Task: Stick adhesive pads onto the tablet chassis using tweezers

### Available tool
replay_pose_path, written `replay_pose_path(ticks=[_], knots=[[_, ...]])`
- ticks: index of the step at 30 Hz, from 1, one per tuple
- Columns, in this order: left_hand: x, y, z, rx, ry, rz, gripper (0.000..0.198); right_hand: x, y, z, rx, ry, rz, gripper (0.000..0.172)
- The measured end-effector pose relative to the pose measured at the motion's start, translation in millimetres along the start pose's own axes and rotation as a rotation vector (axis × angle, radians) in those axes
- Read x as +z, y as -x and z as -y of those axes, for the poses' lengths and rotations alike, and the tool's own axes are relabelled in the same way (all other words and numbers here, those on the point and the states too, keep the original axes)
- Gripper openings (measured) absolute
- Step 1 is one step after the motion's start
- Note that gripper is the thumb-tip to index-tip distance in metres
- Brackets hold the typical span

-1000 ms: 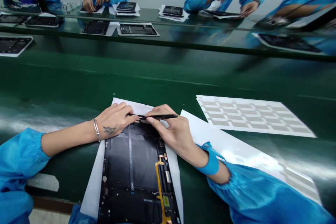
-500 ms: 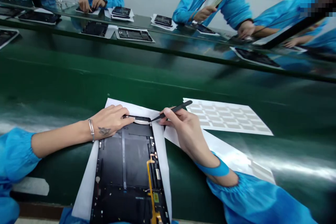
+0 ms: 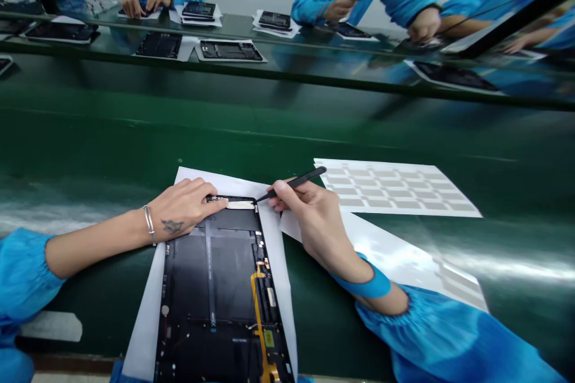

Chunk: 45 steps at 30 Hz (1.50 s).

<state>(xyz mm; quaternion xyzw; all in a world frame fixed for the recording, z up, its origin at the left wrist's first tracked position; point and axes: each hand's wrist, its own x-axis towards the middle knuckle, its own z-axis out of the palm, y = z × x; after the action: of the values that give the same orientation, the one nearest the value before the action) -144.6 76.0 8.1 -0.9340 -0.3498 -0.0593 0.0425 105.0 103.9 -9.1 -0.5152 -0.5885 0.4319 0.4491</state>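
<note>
A dark tablet housing [image 3: 233, 269] lies on white paper in front of me, its inside showing an orange flex cable [image 3: 257, 305]. Near its far edge runs a white strip [image 3: 241, 205]. My left hand [image 3: 186, 206] is closed at the far left corner, the thumb pressing the strip's left end; its other fingertips are partly hidden. In my right hand [image 3: 314, 212] is a pair of black tweezers [image 3: 296, 182], gripped like a pen. Their tips touch the strip's right end by the far right corner.
To the right lies a white sheet with rows of grey stickers [image 3: 395, 188], beside another white sheet [image 3: 386, 245]. A pale strip [image 3: 51, 326] is at lower left. Across the green bench [image 3: 148, 137], several co-workers in blue handle tablet parts behind a raised glass shelf [image 3: 278, 66].
The white strip was bowed and now lies straighter along the far edge. The tweezers' tips have come down slightly onto its right end. My left hand has barely moved.
</note>
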Motion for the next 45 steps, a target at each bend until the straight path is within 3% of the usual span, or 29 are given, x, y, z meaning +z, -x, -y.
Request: replay_pose_path(ticks=[10, 17, 24, 29, 34, 38, 45], knots=[[0.6, 0.3, -0.2, -0.002, 0.002, -0.008, 0.035, -0.4, -1.4, -0.8, -0.005, 0.023, 0.039, 0.036], [1.7, 1.7, 2.0, 0.025, -0.030, -0.007, 0.035, -0.9, -0.3, 1.8, -0.099, 0.150, 0.047, 0.040], [-11.0, -17.0, -0.5, 0.012, -0.114, 0.170, 0.040, -3.7, -3.8, 15.6, -0.152, 0.091, -0.131, 0.038], [-13.7, -43.2, -9.1, 0.010, -0.176, 0.273, 0.051, 7.2, -5.9, 22.6, -0.157, -0.002, 0.016, 0.033], [-7.9, -21.1, -2.4, 0.053, -0.093, 0.198, 0.049, 11.4, -0.4, 11.2, -0.193, 0.066, 0.164, 0.038], [-3.8, 2.3, 6.8, 0.064, 0.051, 0.059, 0.043, 9.2, 2.1, 8.1, -0.204, 0.132, 0.245, 0.043], [1.9, 0.4, 7.3, 0.082, 0.126, -0.020, 0.038, 8.3, 4.0, 9.1, -0.275, 0.191, 0.279, 0.037]])
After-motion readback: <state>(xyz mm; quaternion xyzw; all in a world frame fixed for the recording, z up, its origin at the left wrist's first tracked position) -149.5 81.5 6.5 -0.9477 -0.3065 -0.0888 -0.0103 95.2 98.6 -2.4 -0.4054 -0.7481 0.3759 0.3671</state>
